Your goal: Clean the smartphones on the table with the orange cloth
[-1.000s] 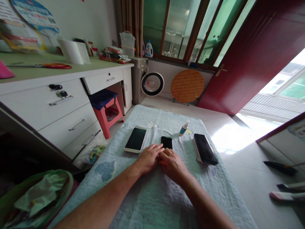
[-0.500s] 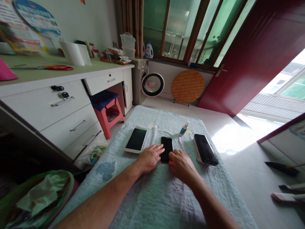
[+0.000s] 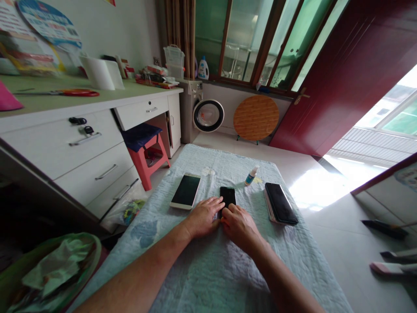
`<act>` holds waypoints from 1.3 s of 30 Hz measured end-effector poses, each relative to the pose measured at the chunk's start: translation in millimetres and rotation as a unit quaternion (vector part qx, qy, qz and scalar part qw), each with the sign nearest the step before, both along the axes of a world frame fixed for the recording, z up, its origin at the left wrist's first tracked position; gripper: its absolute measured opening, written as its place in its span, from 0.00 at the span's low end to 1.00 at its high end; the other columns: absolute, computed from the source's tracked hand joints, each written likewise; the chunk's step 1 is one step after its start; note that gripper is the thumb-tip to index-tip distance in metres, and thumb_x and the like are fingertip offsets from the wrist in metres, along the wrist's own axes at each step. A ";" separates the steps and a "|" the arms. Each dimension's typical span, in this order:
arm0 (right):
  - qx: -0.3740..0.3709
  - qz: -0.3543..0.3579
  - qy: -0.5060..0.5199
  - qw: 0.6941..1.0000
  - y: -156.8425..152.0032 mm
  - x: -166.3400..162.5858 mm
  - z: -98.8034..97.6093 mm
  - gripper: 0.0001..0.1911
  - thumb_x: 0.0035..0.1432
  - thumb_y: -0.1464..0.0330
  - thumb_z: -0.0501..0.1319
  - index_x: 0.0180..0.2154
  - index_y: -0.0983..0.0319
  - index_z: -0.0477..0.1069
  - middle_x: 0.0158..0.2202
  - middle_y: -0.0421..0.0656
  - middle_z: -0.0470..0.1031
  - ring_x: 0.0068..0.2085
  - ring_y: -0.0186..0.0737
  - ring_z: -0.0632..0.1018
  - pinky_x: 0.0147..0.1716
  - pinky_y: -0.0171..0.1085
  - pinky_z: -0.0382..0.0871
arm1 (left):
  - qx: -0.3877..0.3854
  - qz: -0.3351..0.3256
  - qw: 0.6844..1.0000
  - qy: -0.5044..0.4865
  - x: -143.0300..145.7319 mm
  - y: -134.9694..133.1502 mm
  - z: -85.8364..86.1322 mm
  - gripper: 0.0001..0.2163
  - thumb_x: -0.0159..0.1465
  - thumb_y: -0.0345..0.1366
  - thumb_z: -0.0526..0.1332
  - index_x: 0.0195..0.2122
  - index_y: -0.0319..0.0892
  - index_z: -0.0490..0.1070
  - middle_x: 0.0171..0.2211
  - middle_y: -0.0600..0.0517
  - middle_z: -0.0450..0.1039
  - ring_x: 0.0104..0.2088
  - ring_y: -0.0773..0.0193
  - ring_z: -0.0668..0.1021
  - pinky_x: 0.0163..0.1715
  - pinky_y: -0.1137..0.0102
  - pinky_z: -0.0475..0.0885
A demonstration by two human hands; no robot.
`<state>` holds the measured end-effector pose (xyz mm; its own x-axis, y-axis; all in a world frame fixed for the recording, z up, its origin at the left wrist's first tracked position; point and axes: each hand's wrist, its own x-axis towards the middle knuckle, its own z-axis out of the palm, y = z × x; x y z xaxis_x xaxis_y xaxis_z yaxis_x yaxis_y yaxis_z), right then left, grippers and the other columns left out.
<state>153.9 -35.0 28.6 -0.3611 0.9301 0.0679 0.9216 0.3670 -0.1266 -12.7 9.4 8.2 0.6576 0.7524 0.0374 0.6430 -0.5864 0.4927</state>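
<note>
A black smartphone (image 3: 228, 195) lies flat on the cloth-covered table, its lower half mostly behind my hands. My left hand (image 3: 205, 213) rests at its left edge with outstretched fingers, the tips touching the screen. Closed fingers of my right hand (image 3: 239, 224) press on the phone's lower part; whatever they may hold is hidden. To the left lies a larger phone (image 3: 186, 191) with a white frame and dark screen. A small spray bottle (image 3: 252, 175) stands beyond the black phone, to the right. Farther right, another dark phone (image 3: 280, 203) lies on a pale flat item.
A pale blue quilted cloth (image 3: 208, 269) covers the table. At left are white drawers (image 3: 94, 161), a red stool (image 3: 148, 161) and a green-rimmed bin (image 3: 97, 252). Behind stand a washing machine with its door (image 3: 208, 115) open and a round wooden tabletop (image 3: 256, 118).
My right hand has slid left across the lower end of the black phone, close to my left hand. My left hand and the other things have stayed in place.
</note>
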 end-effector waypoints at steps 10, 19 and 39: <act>-0.046 -0.041 -0.015 0.998 -0.1 15.9 7.6 0.04 0.58 0.72 0.54 0.33 0.61 0.67 0.34 0.42 0.70 0.35 0.35 0.71 0.35 0.33 0.56 | 0.030 0.006 1.000 0.000 1.7 1.0 0.3 0.24 0.63 0.44 0.61 0.58 0.43 0.65 0.63 0.46 0.60 0.63 0.54 0.63 0.61 0.58 0.59; -0.068 -0.063 -0.018 0.996 -0.2 35.5 12.1 0.02 0.57 0.71 0.56 0.32 0.61 0.67 0.32 0.41 0.70 0.33 0.35 0.71 0.31 0.33 0.53 | 0.058 0.008 0.998 -0.009 1.3 -0.2 -3.8 0.23 0.61 0.42 0.62 0.58 0.44 0.66 0.62 0.46 0.61 0.62 0.54 0.64 0.60 0.58 0.60; -0.018 -0.201 0.176 0.964 8.5 27.8 -1.3 0.10 0.60 0.65 0.55 0.27 0.60 0.68 0.23 0.39 0.73 0.26 0.34 0.71 0.27 0.32 0.54 | 0.067 0.028 0.997 -0.009 2.2 -3.0 -5.1 0.25 0.61 0.45 0.62 0.57 0.42 0.67 0.61 0.41 0.63 0.61 0.49 0.64 0.61 0.56 0.59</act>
